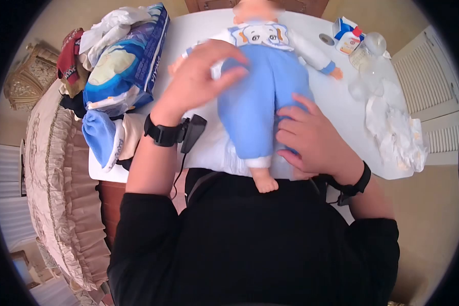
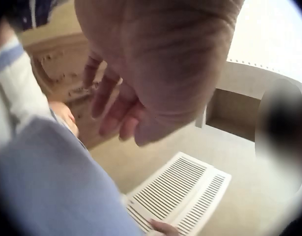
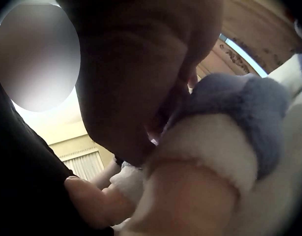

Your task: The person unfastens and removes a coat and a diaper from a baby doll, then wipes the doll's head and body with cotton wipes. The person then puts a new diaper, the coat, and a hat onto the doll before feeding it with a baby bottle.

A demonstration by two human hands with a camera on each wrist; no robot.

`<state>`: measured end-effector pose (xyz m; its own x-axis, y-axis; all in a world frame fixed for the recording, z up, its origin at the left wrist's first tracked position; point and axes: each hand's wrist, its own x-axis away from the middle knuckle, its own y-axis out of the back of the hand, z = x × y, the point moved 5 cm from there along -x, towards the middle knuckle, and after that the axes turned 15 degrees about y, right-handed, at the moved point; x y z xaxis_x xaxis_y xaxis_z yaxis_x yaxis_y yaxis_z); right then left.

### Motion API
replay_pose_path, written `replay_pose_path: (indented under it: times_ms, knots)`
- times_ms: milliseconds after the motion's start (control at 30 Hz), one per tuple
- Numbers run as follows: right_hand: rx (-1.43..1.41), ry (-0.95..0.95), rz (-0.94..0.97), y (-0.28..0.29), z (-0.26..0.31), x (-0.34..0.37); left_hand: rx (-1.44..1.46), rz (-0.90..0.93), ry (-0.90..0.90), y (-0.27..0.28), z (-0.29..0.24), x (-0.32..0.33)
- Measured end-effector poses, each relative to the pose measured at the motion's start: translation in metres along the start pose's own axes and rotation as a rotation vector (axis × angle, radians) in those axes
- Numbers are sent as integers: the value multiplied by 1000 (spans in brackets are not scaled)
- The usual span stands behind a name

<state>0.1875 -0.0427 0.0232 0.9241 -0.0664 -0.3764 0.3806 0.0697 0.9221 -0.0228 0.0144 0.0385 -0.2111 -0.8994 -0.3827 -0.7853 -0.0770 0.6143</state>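
A baby doll (image 1: 270, 71) lies on its back on a white table (image 1: 199, 30). It wears light blue trousers (image 1: 250, 117) with white cuffs and a white top (image 1: 311, 53) with an elephant face on the chest. My left hand (image 1: 199, 76) hovers at the left hip, fingers spread and bent a little, holding nothing. Bent over the other trouser leg, my right hand (image 1: 313, 135) has its fingers and thumb about the fabric. In the right wrist view that leg's white cuff (image 3: 205, 142) shows close beside the palm. One bare foot (image 1: 264, 181) sticks out at the table's front edge.
At the left lie a blue diaper pack (image 1: 122, 66), a blue-and-white cap (image 1: 102, 137) and other clothing. A white bottle with a red cap (image 1: 349, 41), clear containers (image 1: 370, 71) and crumpled white material (image 1: 392, 132) are on the right.
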Motion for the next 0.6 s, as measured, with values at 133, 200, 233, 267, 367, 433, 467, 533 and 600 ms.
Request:
replay_pose_path:
  times_ms: [133, 200, 233, 267, 367, 433, 467, 533, 600]
  knots:
    - [-38, -2, 126, -13, 3, 4, 33, 361, -162, -47, -38, 27]
    - [-40, -2, 166, -21, 5, 5, -204, 426, -205, -58, -37, 32]
    - [-54, -41, 214, -25, 7, 6, -206, 426, -207, -57, -37, 33]
    - [-68, -80, 262, -29, 9, 7, -219, 425, -152, -55, -34, 33]
    - [97, -137, 308, -35, 19, 7, -230, 391, -113, -54, -31, 36]
    - [227, -123, 395, -43, 24, 4, -236, 355, -139, -53, -31, 37]
    - [344, -112, 485, -49, 24, 5, -238, 369, -121, -54, -30, 38]
    - [417, -75, 474, -60, 27, 7, -235, 376, -101, -53, -28, 39]
    - [486, -34, 464, -61, 27, 8, -212, 378, -99, -50, -26, 38]
